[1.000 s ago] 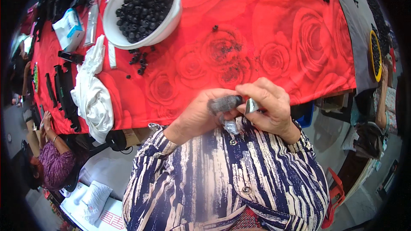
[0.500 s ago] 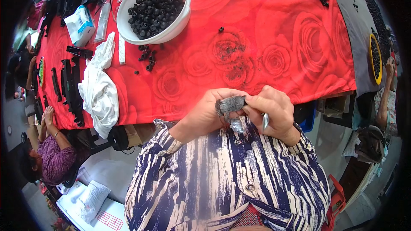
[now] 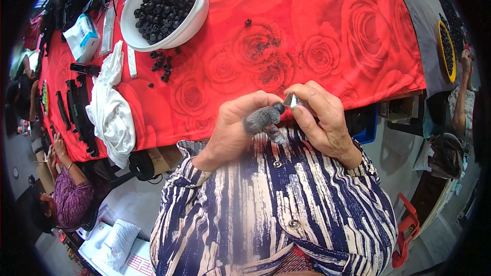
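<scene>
Just past the table's near edge, my left hand [image 3: 220, 128] is closed on a small round black part [image 3: 279, 108], pinching it at the fingertips. Worn grey wrapping [image 3: 262, 120] covers a digit of that hand, with a silvery strip hanging under it. My right hand [image 3: 322, 117] is closed around a short metal blade [image 3: 292, 100], its flat tip right beside the black part. Whether blade and part touch, I cannot tell. Most of the blade's grip is hidden in the fingers. Dark crumbs [image 3: 268, 46] lie scattered on the red rose-patterned tablecloth [image 3: 225, 30] beyond both hands.
A white bowl [image 3: 200, 18] of similar black parts stands at the back left, with several loose parts [image 3: 162, 66] beside it. White cloth [image 3: 111, 117], long black pieces [image 3: 81, 110] and a tissue pack [image 3: 82, 38] lie left. A co-worker [image 3: 74, 194] sits at the left.
The blade, earlier pointing down below my right fingers, now points up at the black part. My right fingers have opened slightly away from my left hand. The whole view has shifted a little.
</scene>
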Motion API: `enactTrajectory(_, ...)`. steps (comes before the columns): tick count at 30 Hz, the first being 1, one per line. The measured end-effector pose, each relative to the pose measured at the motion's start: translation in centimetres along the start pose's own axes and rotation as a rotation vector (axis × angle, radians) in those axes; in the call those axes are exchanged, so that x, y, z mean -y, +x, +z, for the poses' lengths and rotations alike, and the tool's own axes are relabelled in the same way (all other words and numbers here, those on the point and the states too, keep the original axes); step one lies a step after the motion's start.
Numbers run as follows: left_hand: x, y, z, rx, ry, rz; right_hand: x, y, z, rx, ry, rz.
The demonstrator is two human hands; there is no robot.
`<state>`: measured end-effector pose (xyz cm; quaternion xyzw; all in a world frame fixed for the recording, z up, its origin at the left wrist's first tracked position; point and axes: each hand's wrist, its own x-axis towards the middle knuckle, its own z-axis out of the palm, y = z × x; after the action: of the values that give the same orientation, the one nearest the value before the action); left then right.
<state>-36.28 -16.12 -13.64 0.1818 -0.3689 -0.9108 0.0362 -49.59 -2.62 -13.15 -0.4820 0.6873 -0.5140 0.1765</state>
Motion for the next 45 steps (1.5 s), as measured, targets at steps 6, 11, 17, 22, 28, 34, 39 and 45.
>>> enactTrajectory(6,0.1,0.0,0.0,0.006,-0.036,-0.036,0.0,0.0,-0.1,0.017,-0.041,-0.014)
enactTrajectory(11,-0.1,0.1,-0.1,-0.002,-0.035,-0.064,-0.3,-0.1,0.0,0.013,-0.038,-0.013)
enactTrajectory(17,-0.1,0.2,-0.4,0.008,-0.082,-0.106,-0.5,0.1,-0.2,0.029,-0.022,-0.015)
enactTrajectory(22,0.4,0.5,-1.1,-0.097,-0.106,-0.130,-0.5,0.0,-0.2,0.205,0.027,-0.088)
enactTrajectory(28,0.9,1.1,-1.1,-0.168,-0.208,-0.269,-0.5,1.3,-0.2,0.031,0.010,-0.122)
enactTrajectory(34,1.7,1.6,-1.8,0.130,-0.455,-0.277,-1.2,1.3,0.9,-0.077,-0.135,-0.460)
enactTrajectory(39,1.9,2.0,-1.9,0.166,-0.531,-0.270,-1.4,1.3,0.8,-0.077,-0.205,-0.550)
enactTrajectory(45,1.7,1.6,-2.1,0.148,-0.422,-0.193,-0.9,1.5,1.2,-0.063,-0.089,-0.416)
